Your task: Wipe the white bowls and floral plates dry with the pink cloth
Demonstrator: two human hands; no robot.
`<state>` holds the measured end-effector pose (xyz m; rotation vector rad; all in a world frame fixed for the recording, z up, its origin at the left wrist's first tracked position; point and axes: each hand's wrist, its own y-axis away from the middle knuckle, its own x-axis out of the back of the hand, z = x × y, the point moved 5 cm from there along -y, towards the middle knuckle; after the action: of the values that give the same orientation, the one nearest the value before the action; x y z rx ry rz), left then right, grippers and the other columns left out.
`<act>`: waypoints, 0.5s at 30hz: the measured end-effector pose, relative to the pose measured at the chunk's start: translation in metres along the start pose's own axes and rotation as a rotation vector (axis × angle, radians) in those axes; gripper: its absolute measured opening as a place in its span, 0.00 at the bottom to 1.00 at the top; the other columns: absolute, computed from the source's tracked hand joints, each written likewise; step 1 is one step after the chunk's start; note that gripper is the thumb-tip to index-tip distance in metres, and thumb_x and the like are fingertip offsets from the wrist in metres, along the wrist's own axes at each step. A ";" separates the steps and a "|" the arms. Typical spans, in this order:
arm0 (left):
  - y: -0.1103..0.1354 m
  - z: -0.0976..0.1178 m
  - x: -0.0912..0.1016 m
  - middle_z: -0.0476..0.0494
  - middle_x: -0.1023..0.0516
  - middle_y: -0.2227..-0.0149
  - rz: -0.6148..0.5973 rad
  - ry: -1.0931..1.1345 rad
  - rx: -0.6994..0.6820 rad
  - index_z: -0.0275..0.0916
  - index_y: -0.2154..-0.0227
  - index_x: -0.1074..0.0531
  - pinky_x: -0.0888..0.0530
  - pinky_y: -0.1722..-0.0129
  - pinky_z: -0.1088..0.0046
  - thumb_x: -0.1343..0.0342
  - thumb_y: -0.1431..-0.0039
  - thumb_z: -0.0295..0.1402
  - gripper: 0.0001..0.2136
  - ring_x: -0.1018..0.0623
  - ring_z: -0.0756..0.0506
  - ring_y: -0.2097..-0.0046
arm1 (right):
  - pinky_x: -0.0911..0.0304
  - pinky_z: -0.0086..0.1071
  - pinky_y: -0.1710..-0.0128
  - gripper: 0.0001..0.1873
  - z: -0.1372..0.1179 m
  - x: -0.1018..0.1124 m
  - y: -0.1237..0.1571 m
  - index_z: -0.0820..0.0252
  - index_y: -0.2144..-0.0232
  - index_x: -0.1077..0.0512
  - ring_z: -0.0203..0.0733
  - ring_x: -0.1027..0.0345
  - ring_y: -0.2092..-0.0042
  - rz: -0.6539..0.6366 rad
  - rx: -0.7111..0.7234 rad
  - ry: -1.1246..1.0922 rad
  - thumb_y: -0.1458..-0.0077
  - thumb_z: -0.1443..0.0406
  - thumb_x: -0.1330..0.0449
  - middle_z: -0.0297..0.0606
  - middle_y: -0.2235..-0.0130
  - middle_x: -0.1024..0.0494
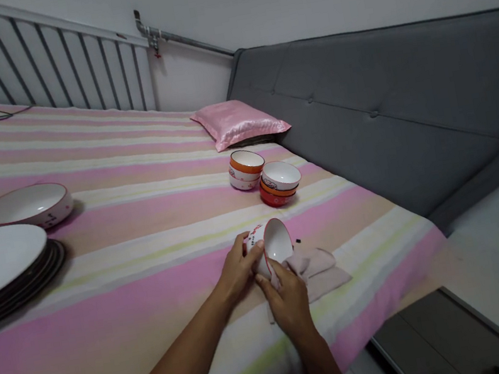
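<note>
My left hand [238, 270] is wrapped round the outside of a small white bowl [277, 240] with a red rim, tipped on its side with its mouth facing right. Just below the bowl, my right hand [288, 298] grips a beige cloth [315, 268], part of which lies spread on the striped bedsheet [142, 230]. Both hands meet at the bowl's lower edge. Beyond them stand two short stacks of small bowls, one orange and white [247, 169] and one white over red [280, 183].
At the left edge sits a stack of large plates [2, 267], with a wide shallow bowl [27, 206] behind it. A pink pillow [238, 122] lies by the grey padded headboard [384, 107]. The bed drops off at the right to a dark cabinet [447, 339].
</note>
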<state>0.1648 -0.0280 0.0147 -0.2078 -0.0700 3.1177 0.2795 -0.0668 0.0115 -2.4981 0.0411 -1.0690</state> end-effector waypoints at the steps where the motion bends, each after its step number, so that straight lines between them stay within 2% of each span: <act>1: 0.001 0.001 0.000 0.41 0.26 0.57 -0.016 -0.018 -0.010 0.39 0.52 0.34 0.32 0.58 0.67 0.43 0.50 0.45 0.24 0.28 0.42 0.56 | 0.36 0.37 0.56 0.17 0.000 0.001 -0.001 0.60 0.52 0.31 0.47 0.30 0.55 0.008 -0.016 -0.053 0.44 0.63 0.47 0.43 0.56 0.23; 4: 0.001 0.002 0.000 0.41 0.27 0.54 -0.039 -0.065 -0.034 0.40 0.50 0.35 0.33 0.54 0.65 0.40 0.52 0.43 0.26 0.29 0.41 0.54 | 0.38 0.37 0.53 0.22 -0.001 0.002 -0.001 0.62 0.47 0.37 0.46 0.32 0.50 0.003 -0.023 -0.156 0.45 0.64 0.47 0.45 0.50 0.27; 8: 0.000 0.002 0.000 0.41 0.26 0.56 -0.032 -0.070 -0.045 0.39 0.51 0.34 0.32 0.56 0.66 0.45 0.48 0.44 0.23 0.28 0.41 0.55 | 0.37 0.37 0.54 0.29 -0.001 0.001 0.001 0.60 0.44 0.44 0.46 0.32 0.50 0.001 -0.049 -0.208 0.48 0.64 0.44 0.45 0.49 0.28; 11: -0.001 0.002 -0.001 0.42 0.25 0.56 -0.032 -0.062 -0.050 0.38 0.52 0.33 0.32 0.56 0.67 0.46 0.47 0.44 0.22 0.27 0.41 0.55 | 0.36 0.37 0.55 0.26 -0.001 0.003 0.001 0.60 0.47 0.40 0.46 0.31 0.52 0.018 -0.077 -0.213 0.50 0.66 0.43 0.44 0.52 0.26; 15: -0.001 0.003 0.000 0.42 0.25 0.55 -0.002 -0.051 -0.041 0.39 0.53 0.32 0.33 0.54 0.65 0.46 0.48 0.45 0.21 0.28 0.41 0.54 | 0.37 0.36 0.56 0.16 -0.004 0.002 -0.002 0.58 0.56 0.31 0.45 0.31 0.56 -0.062 -0.001 -0.195 0.48 0.67 0.45 0.41 0.58 0.23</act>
<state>0.1645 -0.0271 0.0174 -0.1293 -0.1345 3.1222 0.2781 -0.0672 0.0163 -2.6073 -0.0937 -0.8444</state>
